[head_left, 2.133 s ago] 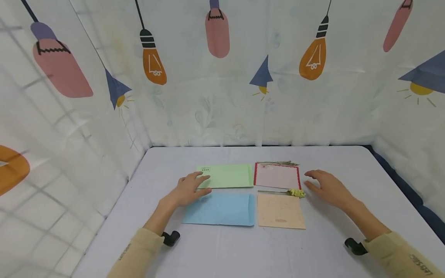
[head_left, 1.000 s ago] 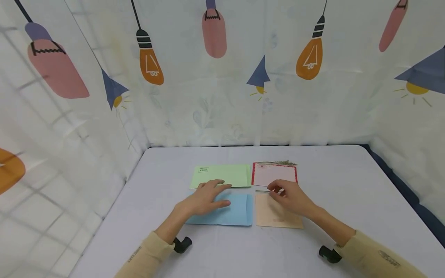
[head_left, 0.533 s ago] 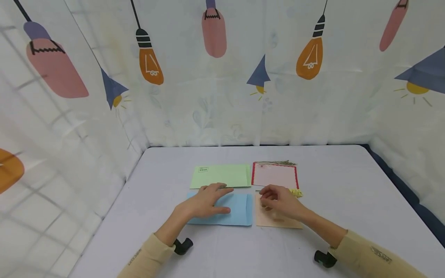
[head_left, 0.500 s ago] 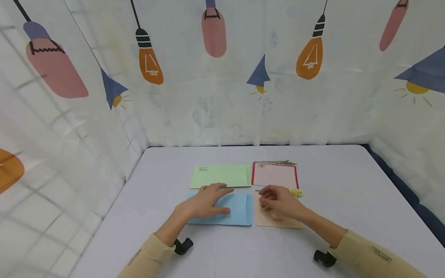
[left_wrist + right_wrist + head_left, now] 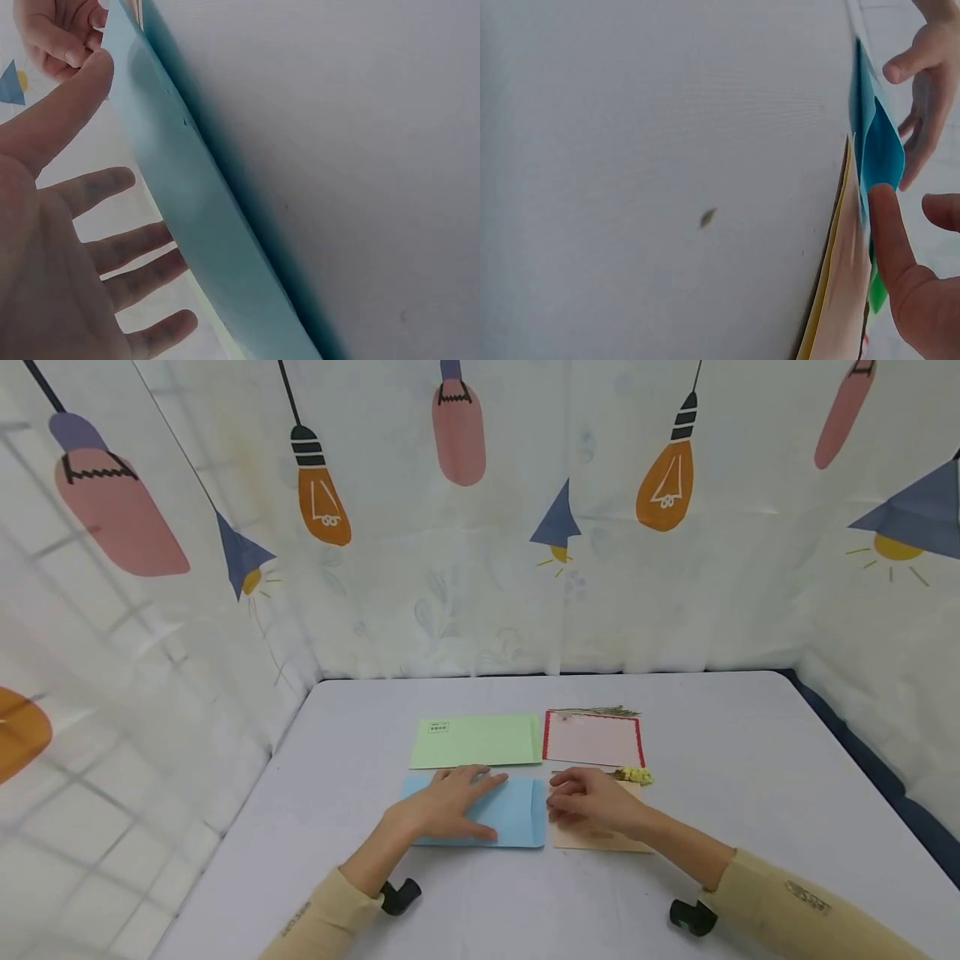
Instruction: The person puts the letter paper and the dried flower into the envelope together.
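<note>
My left hand [image 5: 450, 806] is spread over the blue envelope [image 5: 517, 818], its fingers mostly straight and apart. In the left wrist view the thumb and fingers of that hand [image 5: 60, 255] hover over or lightly touch the envelope [image 5: 195, 195]; contact is unclear. My right hand [image 5: 596, 797] hovers over the tan card or envelope [image 5: 600, 839], fingers loosely bent, with nothing seen between them. Its fingertips are close to the blue envelope's right end. In the right wrist view that end of the blue envelope [image 5: 885, 150] gapes, near my right thumb [image 5: 889, 225].
Behind the blue envelope lies a green envelope [image 5: 480, 739]. To its right is a pale pink card [image 5: 592, 739] edged in red, with a dried sprig [image 5: 611, 711] along its top. A yellow flower stem [image 5: 636, 775] lies between the pink and tan pieces.
My left hand has moved right onto the blue envelope. My right hand has come left from beside the pink card to over the tan piece, then drifted slightly further left. The papers look unmoved.
</note>
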`<state>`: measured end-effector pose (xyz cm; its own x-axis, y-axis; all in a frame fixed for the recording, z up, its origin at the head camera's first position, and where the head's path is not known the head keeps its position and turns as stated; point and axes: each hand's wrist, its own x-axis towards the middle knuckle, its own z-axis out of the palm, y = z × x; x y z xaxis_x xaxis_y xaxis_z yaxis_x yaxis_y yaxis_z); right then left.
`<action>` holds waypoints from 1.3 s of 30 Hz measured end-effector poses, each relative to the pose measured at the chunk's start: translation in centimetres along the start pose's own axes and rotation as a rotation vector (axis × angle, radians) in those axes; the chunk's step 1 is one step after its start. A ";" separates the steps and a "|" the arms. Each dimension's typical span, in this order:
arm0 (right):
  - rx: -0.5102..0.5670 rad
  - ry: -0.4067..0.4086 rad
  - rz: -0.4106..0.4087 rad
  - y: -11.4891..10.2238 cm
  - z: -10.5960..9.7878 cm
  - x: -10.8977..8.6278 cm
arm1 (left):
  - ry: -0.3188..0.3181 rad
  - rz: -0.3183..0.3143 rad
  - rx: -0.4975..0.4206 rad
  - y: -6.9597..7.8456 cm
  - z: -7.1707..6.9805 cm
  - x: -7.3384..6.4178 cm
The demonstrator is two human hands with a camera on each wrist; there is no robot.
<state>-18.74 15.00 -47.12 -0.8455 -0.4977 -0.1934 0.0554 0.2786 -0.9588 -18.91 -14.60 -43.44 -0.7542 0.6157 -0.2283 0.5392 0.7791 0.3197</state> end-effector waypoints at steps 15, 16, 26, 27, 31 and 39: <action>0.116 -0.035 0.019 -0.2 1.0 0.4 | -0.051 -0.031 0.057 0.6 0.6 0.0; 0.128 -0.043 0.020 -0.1 1.1 0.4 | -0.052 -0.030 0.059 0.5 0.7 0.0; 0.156 -0.078 0.010 -0.1 1.8 0.8 | -0.038 -0.002 0.057 0.5 0.4 0.0; 0.149 -0.078 0.012 -0.1 1.9 0.9 | -0.036 0.001 0.054 0.5 0.4 0.0; 0.114 -0.079 0.007 -0.1 2.3 1.0 | -0.034 0.007 0.050 0.5 0.3 0.0; 0.090 -0.069 0.006 0.3 2.6 1.3 | -0.038 -0.008 0.052 0.3 0.3 -0.2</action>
<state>-18.45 12.24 -48.21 -0.8065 -0.5526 -0.2102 0.1106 0.2083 -0.9718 -18.52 -14.46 -43.63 -0.7444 0.6128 -0.2653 0.5530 0.7884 0.2695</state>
